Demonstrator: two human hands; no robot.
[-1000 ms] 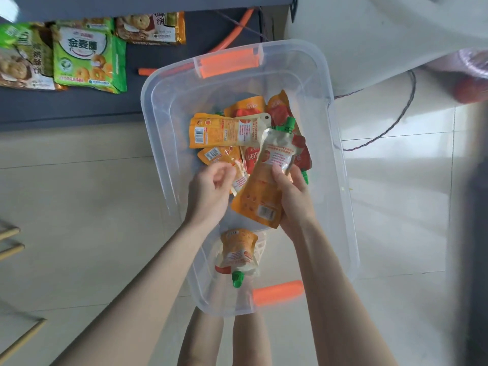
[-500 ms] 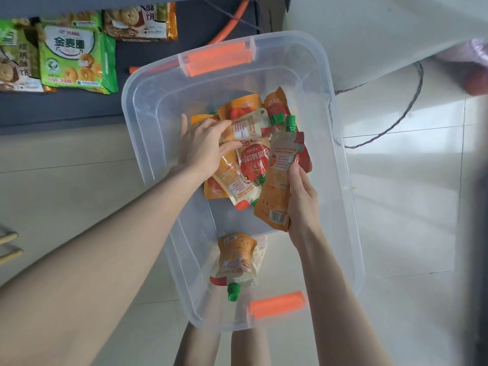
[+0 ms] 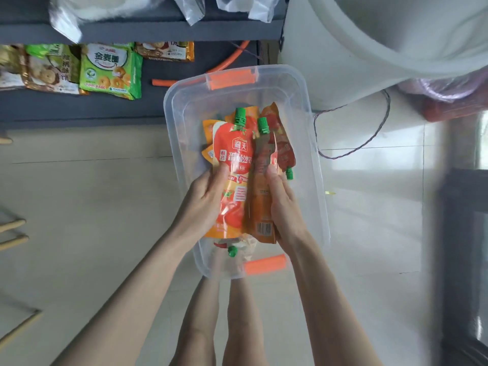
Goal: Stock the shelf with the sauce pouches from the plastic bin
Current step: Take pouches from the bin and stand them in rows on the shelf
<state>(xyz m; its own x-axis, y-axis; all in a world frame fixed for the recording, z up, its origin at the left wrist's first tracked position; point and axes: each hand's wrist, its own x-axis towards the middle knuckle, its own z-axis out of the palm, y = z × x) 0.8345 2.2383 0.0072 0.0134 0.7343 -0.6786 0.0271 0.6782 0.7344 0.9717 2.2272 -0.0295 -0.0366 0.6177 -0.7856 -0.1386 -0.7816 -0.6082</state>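
A clear plastic bin (image 3: 179,143) with orange handles stands on the floor below me. My left hand (image 3: 203,202) grips an orange and red sauce pouch (image 3: 232,165) with a green cap, held upright over the bin. Beside it, my right hand (image 3: 285,207) holds a second sauce pouch (image 3: 261,196), its barcode side towards me. Several more pouches (image 3: 284,149) lie in the bin behind the held ones, and one pouch (image 3: 232,250) lies at the near end. The dark grey shelf (image 3: 79,109) runs along the upper left.
Green and brown biscuit packets (image 3: 111,70) lie on the shelf's lower level. Clear plastic bags (image 3: 68,14) hang over the level above. An orange hose (image 3: 232,59) and a thin cable (image 3: 369,138) lie behind the bin. A white object (image 3: 369,43) is at upper right.
My left hand has taken a pouch from the pile and raised it next to the one in my right hand. The view has tilted up, showing more of the shelf.
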